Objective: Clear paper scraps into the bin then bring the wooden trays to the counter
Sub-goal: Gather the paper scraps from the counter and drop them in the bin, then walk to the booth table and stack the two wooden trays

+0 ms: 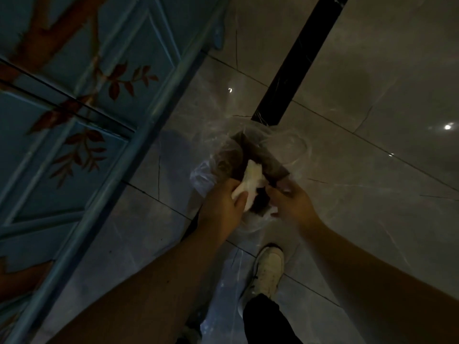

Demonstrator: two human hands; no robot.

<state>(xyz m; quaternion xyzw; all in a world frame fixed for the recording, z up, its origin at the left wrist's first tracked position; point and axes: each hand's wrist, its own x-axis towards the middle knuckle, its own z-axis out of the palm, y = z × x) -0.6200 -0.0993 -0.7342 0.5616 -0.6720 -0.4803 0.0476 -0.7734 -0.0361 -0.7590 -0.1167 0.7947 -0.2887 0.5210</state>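
Note:
A small brown bin lined with a clear plastic bag stands on the floor below me. White crumpled paper scraps lie over its opening. My left hand grips the near end of the white paper at the bin's rim. My right hand is at the bin's near right edge, its fingers curled on the bag and a bit of white scrap. No wooden tray is in view.
A blue painted cabinet with red leaf patterns runs along the left. The floor is glossy grey tile with a black strip running away from the bin. My white shoe stands just behind the bin.

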